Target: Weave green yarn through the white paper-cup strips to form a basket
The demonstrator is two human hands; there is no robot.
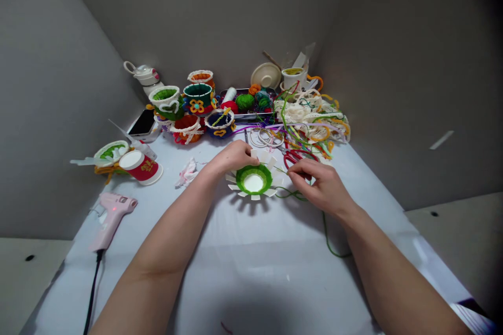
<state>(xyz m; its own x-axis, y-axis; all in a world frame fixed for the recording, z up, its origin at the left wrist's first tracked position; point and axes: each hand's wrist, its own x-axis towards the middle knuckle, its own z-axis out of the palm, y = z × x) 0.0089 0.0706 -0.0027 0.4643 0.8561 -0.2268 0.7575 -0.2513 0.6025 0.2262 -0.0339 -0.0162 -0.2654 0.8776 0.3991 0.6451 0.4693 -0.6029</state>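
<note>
A cut paper cup (254,181) with splayed white strips and green yarn woven round its base sits on the white table (236,272). My left hand (231,157) is closed on the cup's far left rim, fingers gripping a strip. My right hand (320,183) pinches the green yarn (291,194) just right of the cup; the strand trails down past my wrist toward the table's front.
Finished yarn-wrapped cups (196,99) and a tray of yarn balls (247,102) stand at the back. Red scissors (294,156) and a heap of lace and cords (310,115) lie right. A pink glue gun (112,214), a red cup (141,166) and a phone (142,123) lie left.
</note>
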